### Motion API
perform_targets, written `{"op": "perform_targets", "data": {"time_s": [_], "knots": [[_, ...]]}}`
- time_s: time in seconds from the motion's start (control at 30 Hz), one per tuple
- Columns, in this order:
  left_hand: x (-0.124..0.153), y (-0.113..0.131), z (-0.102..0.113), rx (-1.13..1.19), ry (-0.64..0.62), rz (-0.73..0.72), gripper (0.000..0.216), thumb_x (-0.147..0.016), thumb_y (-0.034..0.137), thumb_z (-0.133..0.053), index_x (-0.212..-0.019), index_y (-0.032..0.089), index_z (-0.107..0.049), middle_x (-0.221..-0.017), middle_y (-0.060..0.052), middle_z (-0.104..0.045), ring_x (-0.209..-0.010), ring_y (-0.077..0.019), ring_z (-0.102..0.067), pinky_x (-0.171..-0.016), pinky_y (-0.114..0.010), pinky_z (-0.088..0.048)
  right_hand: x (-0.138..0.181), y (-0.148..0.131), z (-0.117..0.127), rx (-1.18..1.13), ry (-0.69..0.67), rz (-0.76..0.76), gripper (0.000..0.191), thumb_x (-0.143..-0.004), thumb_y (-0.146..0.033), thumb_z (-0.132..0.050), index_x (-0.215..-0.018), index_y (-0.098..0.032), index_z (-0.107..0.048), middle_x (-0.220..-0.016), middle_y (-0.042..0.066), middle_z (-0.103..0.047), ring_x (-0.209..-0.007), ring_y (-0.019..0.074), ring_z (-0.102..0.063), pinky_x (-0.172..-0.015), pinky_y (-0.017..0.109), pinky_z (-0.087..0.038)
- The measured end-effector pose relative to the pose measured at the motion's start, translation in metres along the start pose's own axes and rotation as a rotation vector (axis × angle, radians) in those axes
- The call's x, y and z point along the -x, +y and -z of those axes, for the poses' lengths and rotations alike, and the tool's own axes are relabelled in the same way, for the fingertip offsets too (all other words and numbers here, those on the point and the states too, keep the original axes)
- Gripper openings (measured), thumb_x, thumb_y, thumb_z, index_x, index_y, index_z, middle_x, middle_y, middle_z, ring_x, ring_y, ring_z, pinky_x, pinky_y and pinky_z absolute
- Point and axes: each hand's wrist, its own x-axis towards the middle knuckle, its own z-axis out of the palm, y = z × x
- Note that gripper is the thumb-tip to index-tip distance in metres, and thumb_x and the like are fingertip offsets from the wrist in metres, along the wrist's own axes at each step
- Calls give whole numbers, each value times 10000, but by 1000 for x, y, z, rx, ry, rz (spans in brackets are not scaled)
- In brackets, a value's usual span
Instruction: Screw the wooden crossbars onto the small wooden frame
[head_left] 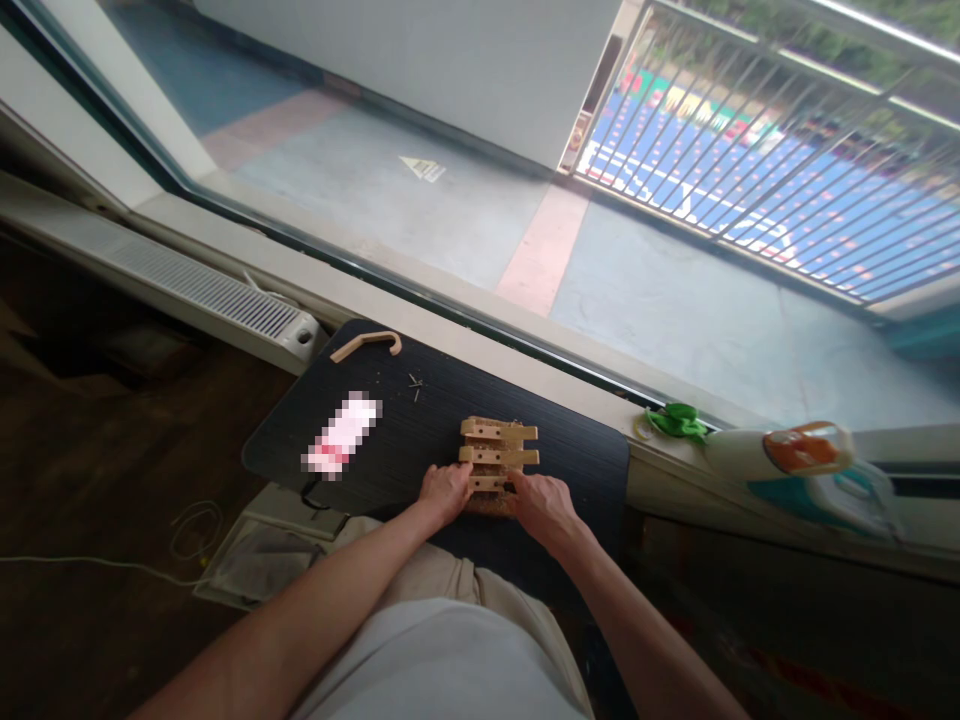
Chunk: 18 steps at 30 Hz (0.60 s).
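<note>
A wooden piece [501, 432] with three pale crossbars lies in front of me on a dark table, and its bars have small dark holes. My left hand [446, 492] has its fingers closed at the left end of the nearest bar. At that bar's right end, my right hand [544, 508] is also closed, with the fingers bent against the wood. A dark bit shows beside the right fingertips, too small to name. Brown, rough-looking material is visible between and below the bars.
On the dark table [442, 370] lie a hooked wooden strip [367, 342], several small screws or nails [416, 385] and a blurred-out phone-like rectangle [341, 435]. The window sill runs behind, with a green item [679, 422] and a white bottle [772, 455]. A radiator [202, 285] stands left.
</note>
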Motion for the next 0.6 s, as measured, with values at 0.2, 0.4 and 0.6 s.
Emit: {"op": "perform_targets", "data": {"time_s": [0.2,0.4,0.6], "knots": [[1,2,4,6,-27,24,235,-809,295,-423,-1025,218,-478,-995,-57,-625,-930,-198,-575,-833,-340,-347,0,2,3,21,2,66,208,-818,-184,-376,-880,-228,-570,-860,37,-663,-801,166,-614,-630,254,-391],[1,2,4,15,-9,-2,226,-806,299,-436,-1011,216,-480,-976,-67,-628,-909,-214,-584,-812,-352,-355,-1,-1,1,-10,-21,-41,213,-841,-279,-366,-890,-199,-557,-880,62,-663,-831,172,-611,-668,262,-407],[1,2,4,15,-29,16,229,-800,305,-452,-1013,222,-476,-995,-62,-625,-930,-206,-579,-827,-347,-348,2,-1,6,10,-13,-22,225,-816,-319,-410,-888,-187,-577,-858,75,-666,-816,192,-615,-663,275,-413]]}}
